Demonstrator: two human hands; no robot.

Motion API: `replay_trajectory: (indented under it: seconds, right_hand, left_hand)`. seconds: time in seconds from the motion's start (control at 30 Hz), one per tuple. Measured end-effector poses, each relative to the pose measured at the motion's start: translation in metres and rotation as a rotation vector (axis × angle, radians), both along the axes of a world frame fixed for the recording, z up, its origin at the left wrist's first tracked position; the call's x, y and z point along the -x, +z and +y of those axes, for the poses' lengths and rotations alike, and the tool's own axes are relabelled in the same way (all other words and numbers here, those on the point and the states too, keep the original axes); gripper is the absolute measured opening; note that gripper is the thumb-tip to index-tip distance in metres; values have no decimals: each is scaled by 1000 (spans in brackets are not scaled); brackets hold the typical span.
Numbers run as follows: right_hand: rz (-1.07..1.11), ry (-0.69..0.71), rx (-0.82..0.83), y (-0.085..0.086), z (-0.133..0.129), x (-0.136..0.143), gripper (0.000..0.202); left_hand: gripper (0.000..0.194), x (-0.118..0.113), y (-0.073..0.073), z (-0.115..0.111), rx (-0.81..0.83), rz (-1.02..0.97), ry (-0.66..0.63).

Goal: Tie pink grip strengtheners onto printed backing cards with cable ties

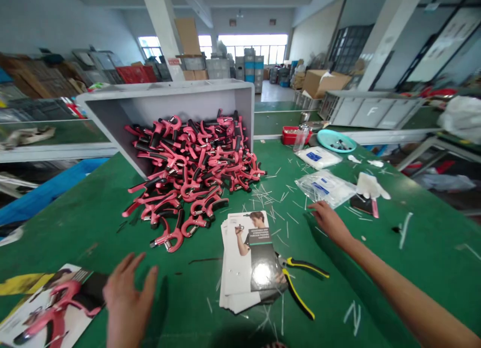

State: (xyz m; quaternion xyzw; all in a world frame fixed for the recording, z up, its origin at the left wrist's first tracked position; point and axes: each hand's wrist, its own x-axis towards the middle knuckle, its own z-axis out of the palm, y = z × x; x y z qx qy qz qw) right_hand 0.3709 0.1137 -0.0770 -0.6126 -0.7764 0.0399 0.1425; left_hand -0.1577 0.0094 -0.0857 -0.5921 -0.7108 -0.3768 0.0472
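My left hand (130,298) is at the lower left, fingers apart and slightly blurred, holding nothing. Beside it lies a printed card with a pink and black hand grip strengthener (56,313) on it. My right hand (327,221) reaches over the table near a clear plastic bag (325,187), fingers loosely stretched. A thin white cable tie (305,202) is close to its fingertips; I see no firm hold on it. Between my hands rests a stack of printed cards (240,268). Cutting pliers (300,278) with yellow and black handles lie at its right edge.
A grey crate (169,90) on its side spills many pink and black hand grips (195,162) onto the green table (180,308). White cable ties lie scattered about. Farther right are another bag (318,157), a turquoise basin (336,141), a red box (295,135) and a white glove (371,186).
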Motion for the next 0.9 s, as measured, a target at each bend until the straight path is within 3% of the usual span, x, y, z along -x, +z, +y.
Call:
replay_trajectory:
  seconds: [0.07, 0.17, 0.33, 0.43, 0.5, 0.63, 0.73, 0.9]
  right_hand:
    - [-49, 58, 27, 0, 34, -20, 31]
    - [-117, 180, 102, 0, 70, -35, 22]
    - [-188, 251, 189, -9, 100, -36, 12]
    - [-201, 219, 210, -16, 107, -31, 10]
    - [-195, 172, 207, -16, 110, -28, 11]
    - [-139, 67, 212, -8, 111, -24, 19]
    - [-95, 14, 255, -3, 107, -23, 26]
    - [-85, -42, 277, -6, 95, -17, 14]
  left_hand:
    - [41, -36, -6, 10, 67, -21, -177]
    - [35, -76, -14, 16, 170, -133, -313]
    - [30, -115, -18, 17, 337, -532, -368]
    - [50, -134, -20, 16, 382, -744, -379]
    - [58, -142, -22, 14, 372, -756, -379]
    - [50, -145, -28, 8, 349, -787, -310]
    - [48, -144, -29, 2, 355, -833, -327]
    - [46, -152, -26, -5, 314, -841, -264]
